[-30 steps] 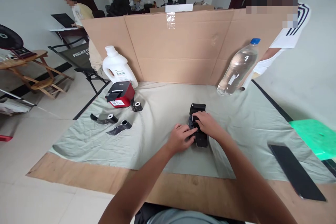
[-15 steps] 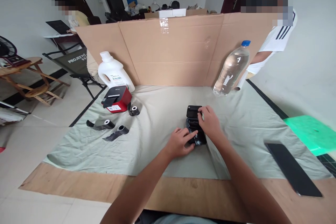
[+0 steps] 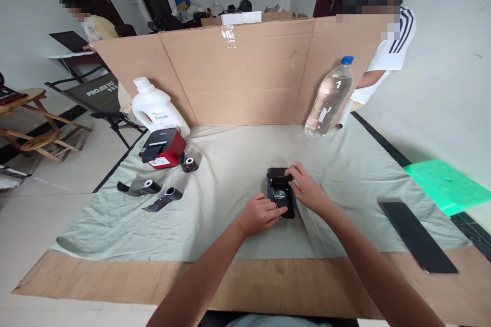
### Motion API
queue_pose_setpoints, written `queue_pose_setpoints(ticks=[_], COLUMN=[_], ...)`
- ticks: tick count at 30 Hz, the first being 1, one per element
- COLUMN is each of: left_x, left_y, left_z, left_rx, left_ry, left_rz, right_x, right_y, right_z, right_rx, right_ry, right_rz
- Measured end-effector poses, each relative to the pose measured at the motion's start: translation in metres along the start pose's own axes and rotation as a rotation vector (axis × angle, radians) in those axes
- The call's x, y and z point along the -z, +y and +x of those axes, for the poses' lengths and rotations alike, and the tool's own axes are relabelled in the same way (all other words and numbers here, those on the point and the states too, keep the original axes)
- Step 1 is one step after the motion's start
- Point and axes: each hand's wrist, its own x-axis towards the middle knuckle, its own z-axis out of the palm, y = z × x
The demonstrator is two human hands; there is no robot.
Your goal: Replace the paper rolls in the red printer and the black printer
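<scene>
A small black printer-like device point(image 3: 283, 199) lies on the cloth in front of me, its hinged lid point(image 3: 276, 174) part raised at the far end. Inside its bay something dark and shiny shows; I cannot make out its kind. My left hand point(image 3: 262, 213) grips the device's near left side, the index finger stretched over the bay's near part. With bent fingers my right hand point(image 3: 305, 185) pinches the lid's right edge. The fingers hide parts of the device's near and right sides.
Left on the cloth point(image 3: 226, 163) are a red and black printer point(image 3: 169, 153), several black rolls point(image 3: 171, 193) and a white jug point(image 3: 157, 110). A water bottle point(image 3: 330, 97) leans on the cardboard screen point(image 3: 245, 71). A black slab point(image 3: 418, 237) lies right. Two people are beyond.
The lid has swung down toward me, uncovering less of its inner face. My right hand has moved slightly nearer with it. My view has shifted a little to the right.
</scene>
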Motion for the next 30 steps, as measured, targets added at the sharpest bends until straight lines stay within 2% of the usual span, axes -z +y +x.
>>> queue_pose_setpoints(ticks=[5, 8, 11, 16, 20, 24, 27, 30], left_x=[-0.001, -0.002, -0.004, -0.006, -0.006, -0.006, -0.006, -0.006], left_y=[0.001, 0.001, 0.000, -0.001, 0.000, 0.000, 0.000, 0.000], left_z=[-0.001, -0.001, -0.002, -0.002, -0.001, -0.002, -0.002, -0.002], left_rx=[0.006, 0.017, 0.015, 0.001, -0.001, 0.017, 0.013, -0.003], left_ry=[-0.050, -0.077, -0.075, -0.034, 0.002, -0.046, -0.030, -0.009], left_rz=[-0.020, -0.032, -0.054, -0.072, -0.080, -0.083, -0.102, -0.116], right_x=[0.001, 0.004, 0.005, 0.003, 0.008, 0.011, 0.009, 0.001], right_y=[-0.004, -0.006, -0.008, -0.004, 0.002, 0.003, -0.003, -0.021], right_z=[-0.008, -0.001, 0.012, 0.030, 0.037, 0.038, 0.036, 0.027], right_rx=[0.006, -0.015, -0.106, -0.330, -0.371, -0.405, -0.449, -0.509], right_ry=[-0.073, -0.075, -0.106, -0.317, -0.473, -0.478, -0.476, -0.384], right_rz=[-0.033, -0.077, -0.122, -0.053, 0.079, 0.122, 0.104, 0.015])
